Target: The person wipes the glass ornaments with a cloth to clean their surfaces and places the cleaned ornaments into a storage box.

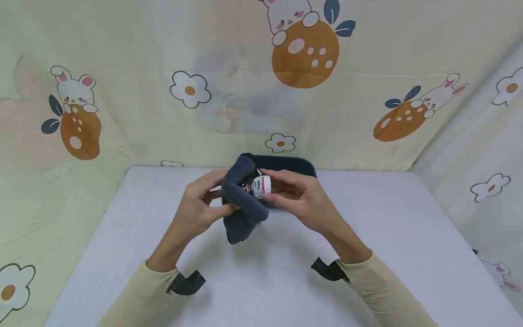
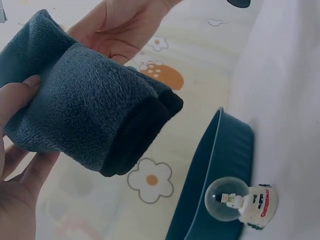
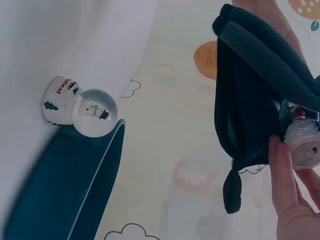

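Observation:
A dark blue-grey cloth (image 1: pixel 239 193) hangs folded between both hands, above the table. My left hand (image 1: pixel 198 202) grips it from the left, thumb pressing its fuzzy surface in the left wrist view. My right hand (image 1: pixel 300 197) holds a snow globe (image 1: pixel 262 185) by its white base with red lettering. The globe's glass end sits inside the fold of the cloth, mostly hidden; part of it shows in the right wrist view, next to the right fingers (image 3: pixel 285 175). A second snow globe (image 2: pixel 257 206), with a snowman inside, stands on the table beside a dark teal bin (image 2: pixel 232 145).
The bin is at the table's back edge, partly behind the hands in the head view. A white cloth covers the table (image 1: pixel 388 236). Behind it hangs a cream curtain (image 1: pixel 139 113) printed with rabbits and flowers. Black straps (image 1: pixel 187 282) stick out from both sleeves.

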`<action>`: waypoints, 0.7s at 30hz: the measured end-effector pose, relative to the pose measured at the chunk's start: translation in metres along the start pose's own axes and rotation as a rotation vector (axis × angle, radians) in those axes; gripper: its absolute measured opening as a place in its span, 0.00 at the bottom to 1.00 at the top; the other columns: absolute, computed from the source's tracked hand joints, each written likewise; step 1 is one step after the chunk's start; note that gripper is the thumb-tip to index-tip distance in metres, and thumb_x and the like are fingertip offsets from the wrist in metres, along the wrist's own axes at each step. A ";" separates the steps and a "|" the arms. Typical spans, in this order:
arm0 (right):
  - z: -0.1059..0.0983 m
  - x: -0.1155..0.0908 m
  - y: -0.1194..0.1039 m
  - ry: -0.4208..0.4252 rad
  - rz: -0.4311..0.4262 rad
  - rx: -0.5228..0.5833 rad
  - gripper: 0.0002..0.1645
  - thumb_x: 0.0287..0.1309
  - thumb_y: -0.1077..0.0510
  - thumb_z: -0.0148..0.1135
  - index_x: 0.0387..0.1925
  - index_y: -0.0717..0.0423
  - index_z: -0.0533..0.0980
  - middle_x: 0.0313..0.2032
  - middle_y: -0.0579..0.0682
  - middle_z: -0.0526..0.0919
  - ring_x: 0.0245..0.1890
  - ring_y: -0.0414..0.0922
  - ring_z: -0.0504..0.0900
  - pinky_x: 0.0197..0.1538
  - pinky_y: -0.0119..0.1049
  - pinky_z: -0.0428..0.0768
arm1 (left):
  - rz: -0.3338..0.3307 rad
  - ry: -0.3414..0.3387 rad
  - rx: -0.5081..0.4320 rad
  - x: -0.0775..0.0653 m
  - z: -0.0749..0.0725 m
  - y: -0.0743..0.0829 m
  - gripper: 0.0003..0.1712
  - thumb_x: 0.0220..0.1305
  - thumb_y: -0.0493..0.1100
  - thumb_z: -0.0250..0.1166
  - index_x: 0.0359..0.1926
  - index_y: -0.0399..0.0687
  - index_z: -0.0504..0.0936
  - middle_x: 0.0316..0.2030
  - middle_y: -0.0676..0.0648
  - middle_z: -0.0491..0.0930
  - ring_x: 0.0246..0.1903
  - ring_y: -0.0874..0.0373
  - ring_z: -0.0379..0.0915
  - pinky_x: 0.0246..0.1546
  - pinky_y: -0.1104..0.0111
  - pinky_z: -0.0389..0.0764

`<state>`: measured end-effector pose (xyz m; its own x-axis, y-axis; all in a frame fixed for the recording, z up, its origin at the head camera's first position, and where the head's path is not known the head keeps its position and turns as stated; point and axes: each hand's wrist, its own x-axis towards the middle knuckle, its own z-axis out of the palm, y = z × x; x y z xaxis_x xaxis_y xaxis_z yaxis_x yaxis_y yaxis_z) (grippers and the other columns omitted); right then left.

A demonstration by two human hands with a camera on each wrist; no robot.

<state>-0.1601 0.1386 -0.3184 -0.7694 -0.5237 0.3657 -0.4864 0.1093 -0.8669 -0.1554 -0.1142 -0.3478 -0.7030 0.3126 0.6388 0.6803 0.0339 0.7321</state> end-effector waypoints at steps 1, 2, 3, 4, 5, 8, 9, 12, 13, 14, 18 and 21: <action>0.001 0.000 0.001 0.000 -0.021 0.007 0.30 0.57 0.63 0.66 0.62 0.51 0.73 0.51 0.50 0.79 0.46 0.47 0.83 0.49 0.37 0.83 | -0.009 0.002 -0.007 0.000 0.000 0.000 0.35 0.46 0.25 0.72 0.58 0.42 0.76 0.54 0.46 0.77 0.52 0.51 0.75 0.47 0.62 0.83; 0.001 0.001 0.001 0.003 -0.042 0.012 0.30 0.56 0.64 0.66 0.62 0.52 0.73 0.51 0.50 0.79 0.46 0.47 0.83 0.50 0.38 0.83 | -0.019 0.004 -0.014 0.000 0.000 0.001 0.35 0.46 0.25 0.72 0.58 0.43 0.76 0.54 0.46 0.78 0.52 0.51 0.75 0.48 0.62 0.83; 0.002 0.001 0.002 0.006 -0.062 0.016 0.31 0.56 0.65 0.66 0.62 0.53 0.72 0.51 0.50 0.79 0.46 0.48 0.83 0.50 0.39 0.83 | -0.030 0.007 -0.018 0.000 0.000 0.001 0.34 0.47 0.25 0.72 0.58 0.43 0.76 0.53 0.47 0.78 0.51 0.51 0.76 0.48 0.62 0.83; 0.003 0.001 0.002 0.011 -0.081 0.010 0.31 0.55 0.65 0.67 0.62 0.54 0.72 0.51 0.50 0.78 0.46 0.48 0.83 0.50 0.39 0.83 | -0.041 0.010 -0.024 0.000 0.000 0.001 0.34 0.47 0.25 0.72 0.58 0.44 0.76 0.53 0.47 0.78 0.50 0.52 0.76 0.48 0.62 0.83; 0.003 0.001 0.003 0.017 -0.099 -0.004 0.32 0.54 0.65 0.67 0.62 0.55 0.72 0.50 0.49 0.78 0.46 0.47 0.83 0.51 0.39 0.83 | -0.053 0.013 -0.032 0.000 0.000 0.001 0.34 0.48 0.26 0.72 0.58 0.44 0.76 0.52 0.48 0.78 0.50 0.52 0.76 0.48 0.62 0.83; 0.004 0.002 0.005 0.035 -0.153 -0.041 0.33 0.52 0.66 0.69 0.61 0.56 0.72 0.50 0.48 0.78 0.45 0.47 0.83 0.51 0.38 0.83 | -0.083 0.019 -0.046 0.000 -0.001 0.000 0.32 0.49 0.26 0.71 0.57 0.44 0.77 0.50 0.48 0.79 0.47 0.52 0.77 0.48 0.62 0.83; 0.005 0.002 0.006 0.040 -0.170 -0.060 0.33 0.52 0.67 0.69 0.61 0.57 0.72 0.51 0.49 0.78 0.46 0.47 0.82 0.51 0.38 0.83 | -0.094 0.021 -0.046 0.000 -0.001 0.000 0.31 0.49 0.27 0.71 0.57 0.45 0.77 0.50 0.48 0.79 0.47 0.52 0.77 0.48 0.62 0.83; 0.007 0.002 0.000 0.058 -0.194 -0.102 0.32 0.50 0.69 0.69 0.59 0.61 0.73 0.52 0.51 0.78 0.48 0.46 0.81 0.51 0.39 0.82 | -0.123 0.022 -0.039 -0.001 -0.002 0.000 0.30 0.50 0.28 0.71 0.57 0.46 0.77 0.49 0.48 0.79 0.47 0.53 0.78 0.48 0.63 0.83; 0.008 0.002 -0.004 0.064 -0.198 -0.113 0.32 0.49 0.70 0.69 0.58 0.62 0.73 0.52 0.52 0.78 0.49 0.46 0.80 0.52 0.39 0.82 | -0.131 0.021 -0.036 -0.001 -0.002 -0.001 0.30 0.51 0.29 0.71 0.57 0.46 0.77 0.49 0.48 0.79 0.47 0.53 0.78 0.49 0.63 0.83; 0.008 0.002 -0.008 0.070 -0.200 -0.120 0.31 0.48 0.72 0.69 0.58 0.64 0.73 0.52 0.53 0.78 0.50 0.46 0.80 0.52 0.40 0.82 | -0.141 0.020 -0.033 -0.001 -0.002 -0.001 0.30 0.51 0.30 0.71 0.57 0.46 0.77 0.50 0.47 0.79 0.47 0.53 0.78 0.49 0.63 0.82; 0.010 0.003 -0.019 0.075 -0.234 -0.122 0.30 0.45 0.76 0.68 0.54 0.69 0.74 0.52 0.60 0.76 0.53 0.48 0.78 0.51 0.44 0.82 | -0.176 0.013 -0.042 0.000 -0.002 -0.001 0.29 0.53 0.31 0.71 0.57 0.45 0.77 0.51 0.46 0.78 0.47 0.53 0.79 0.49 0.64 0.82; 0.009 0.005 -0.016 0.067 -0.287 -0.115 0.29 0.43 0.78 0.68 0.52 0.72 0.74 0.52 0.63 0.75 0.54 0.50 0.77 0.51 0.45 0.82 | -0.201 0.006 -0.074 0.000 -0.002 -0.001 0.29 0.53 0.30 0.70 0.58 0.45 0.76 0.52 0.46 0.78 0.47 0.52 0.79 0.49 0.64 0.82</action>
<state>-0.1520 0.1267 -0.3056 -0.6179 -0.4907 0.6143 -0.7279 0.0617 -0.6829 -0.1571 -0.1160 -0.3480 -0.8243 0.3008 0.4796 0.5095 0.0251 0.8601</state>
